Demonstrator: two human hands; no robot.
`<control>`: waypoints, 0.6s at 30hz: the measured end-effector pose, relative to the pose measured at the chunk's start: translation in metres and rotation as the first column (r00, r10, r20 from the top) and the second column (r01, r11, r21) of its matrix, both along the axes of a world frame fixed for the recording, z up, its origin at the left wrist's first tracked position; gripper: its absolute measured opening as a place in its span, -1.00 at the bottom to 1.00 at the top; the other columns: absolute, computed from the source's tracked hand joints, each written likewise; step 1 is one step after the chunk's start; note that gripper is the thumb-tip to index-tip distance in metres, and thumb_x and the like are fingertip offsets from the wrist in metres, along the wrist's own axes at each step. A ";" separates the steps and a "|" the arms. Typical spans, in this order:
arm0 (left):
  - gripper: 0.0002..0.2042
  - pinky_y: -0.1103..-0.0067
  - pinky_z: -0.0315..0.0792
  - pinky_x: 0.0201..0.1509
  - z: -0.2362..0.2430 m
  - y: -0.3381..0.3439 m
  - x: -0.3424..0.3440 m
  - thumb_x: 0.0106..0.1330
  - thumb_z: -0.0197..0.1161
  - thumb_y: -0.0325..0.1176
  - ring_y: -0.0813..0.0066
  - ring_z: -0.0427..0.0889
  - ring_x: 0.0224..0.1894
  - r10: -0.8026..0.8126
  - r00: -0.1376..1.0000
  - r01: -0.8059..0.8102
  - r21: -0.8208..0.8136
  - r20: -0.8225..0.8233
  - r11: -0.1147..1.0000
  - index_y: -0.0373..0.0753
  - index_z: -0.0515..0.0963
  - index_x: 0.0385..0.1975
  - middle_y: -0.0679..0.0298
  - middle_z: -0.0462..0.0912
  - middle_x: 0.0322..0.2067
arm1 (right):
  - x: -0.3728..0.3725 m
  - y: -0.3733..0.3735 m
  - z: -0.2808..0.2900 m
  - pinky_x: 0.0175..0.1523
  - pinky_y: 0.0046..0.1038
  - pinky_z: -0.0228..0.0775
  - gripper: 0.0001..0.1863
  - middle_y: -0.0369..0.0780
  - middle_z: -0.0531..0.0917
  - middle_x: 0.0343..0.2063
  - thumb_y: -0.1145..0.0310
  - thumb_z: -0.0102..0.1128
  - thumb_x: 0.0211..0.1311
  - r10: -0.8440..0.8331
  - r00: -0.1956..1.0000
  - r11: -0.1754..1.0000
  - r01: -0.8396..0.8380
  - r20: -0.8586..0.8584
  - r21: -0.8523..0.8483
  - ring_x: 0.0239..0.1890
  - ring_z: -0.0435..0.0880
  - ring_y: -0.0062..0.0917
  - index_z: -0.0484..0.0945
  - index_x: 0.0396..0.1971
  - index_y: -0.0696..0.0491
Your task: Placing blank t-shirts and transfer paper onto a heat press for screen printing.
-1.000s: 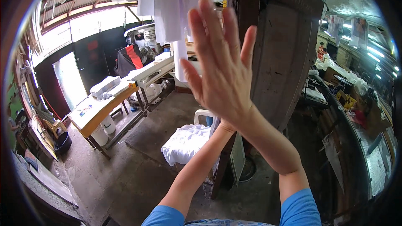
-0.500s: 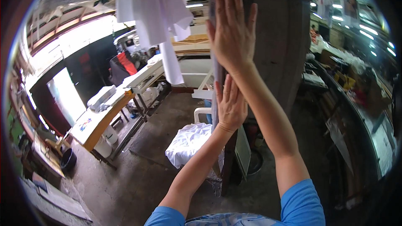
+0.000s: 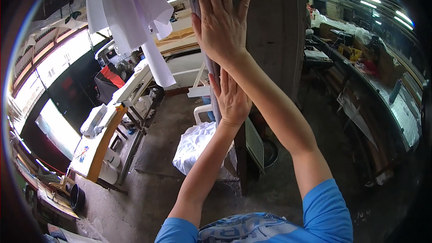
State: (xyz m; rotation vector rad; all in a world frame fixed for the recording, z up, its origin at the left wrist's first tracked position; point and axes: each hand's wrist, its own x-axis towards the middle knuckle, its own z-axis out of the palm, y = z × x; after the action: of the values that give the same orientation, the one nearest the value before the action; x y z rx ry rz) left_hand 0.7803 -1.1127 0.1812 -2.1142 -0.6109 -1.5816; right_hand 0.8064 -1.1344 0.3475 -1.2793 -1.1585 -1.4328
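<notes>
Both of my hands are raised in front of me, palms turned toward a dark upright post (image 3: 272,36), and they seem to lie flat against it. My right hand (image 3: 223,33) is the higher one, its fingers straight and spread near the post's left edge. Below it, partly behind my right wrist, my left hand (image 3: 235,104) has its fingers stretched upward. No object shows in either hand; the palms are hidden. To the left of the post hangs a white garment (image 3: 123,13). White cloth (image 3: 195,147) lies heaped on a white chair (image 3: 200,111) by the post's foot.
A wooden-edged table (image 3: 101,148) stands at left, with white buckets (image 3: 108,173) beneath it and a black tub (image 3: 77,197) nearby. A framed panel (image 3: 254,146) leans by the post. Along the right runs a long cluttered workbench (image 3: 382,81).
The whole view has shifted, so the post, garment and table appear farther left. Both hands keep about the same place on the post, still with fingers extended.
</notes>
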 end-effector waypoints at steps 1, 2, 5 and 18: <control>-0.38 0.09 -0.36 0.30 0.000 -0.001 -0.001 0.12 0.04 -0.14 0.08 -0.21 0.33 0.000 1.000 0.000 -0.003 -0.002 1.000 -0.25 0.10 0.18 0.09 -0.02 0.24 | -0.004 -0.005 0.005 0.26 0.06 -0.44 -0.29 -0.23 -0.09 0.28 0.18 -0.09 0.14 0.126 0.992 0.992 -0.126 -0.005 -0.028 0.32 -0.15 -0.41 -0.12 0.26 0.02; -0.40 0.09 -0.33 0.29 0.001 -0.001 0.000 0.11 0.05 -0.14 0.07 -0.17 0.31 0.009 1.000 -0.009 -0.004 0.000 1.000 -0.26 0.15 0.15 0.08 0.03 0.22 | -0.008 -0.013 0.012 0.27 0.01 -0.65 -0.21 -0.19 -0.22 0.31 0.24 -0.04 0.13 0.250 0.968 0.967 -0.250 -0.011 -0.053 0.35 -0.28 -0.41 -0.24 0.28 0.08; -0.44 0.09 -0.28 0.29 0.003 0.000 -0.006 0.08 0.07 -0.13 0.07 -0.08 0.29 0.041 0.999 -0.041 0.017 -0.002 0.999 -0.26 0.24 0.09 0.08 0.11 0.19 | -0.028 -0.051 0.032 0.26 0.05 -0.67 -0.20 -0.18 -0.21 0.31 0.24 -0.03 0.11 0.228 0.974 0.974 -0.228 0.011 0.007 0.35 -0.27 -0.40 -0.22 0.27 0.11; -0.46 0.05 -0.28 0.28 0.005 -0.006 -0.009 0.03 0.04 -0.41 0.13 -0.06 0.31 0.001 0.998 -0.002 0.025 0.055 1.000 -0.27 0.23 0.12 0.07 0.03 0.24 | -0.022 -0.009 0.015 0.30 -0.02 -0.44 -0.28 -0.20 -0.02 0.28 0.17 -0.03 0.14 0.110 0.994 0.994 -0.109 -0.019 0.019 0.32 -0.10 -0.36 -0.09 0.26 0.03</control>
State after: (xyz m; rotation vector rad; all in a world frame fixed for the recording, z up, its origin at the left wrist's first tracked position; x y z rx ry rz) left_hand 0.7714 -1.1189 0.1864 -2.0577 -0.6082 -1.6429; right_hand 0.7846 -1.1436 0.3621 -1.1965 -1.1811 -1.3441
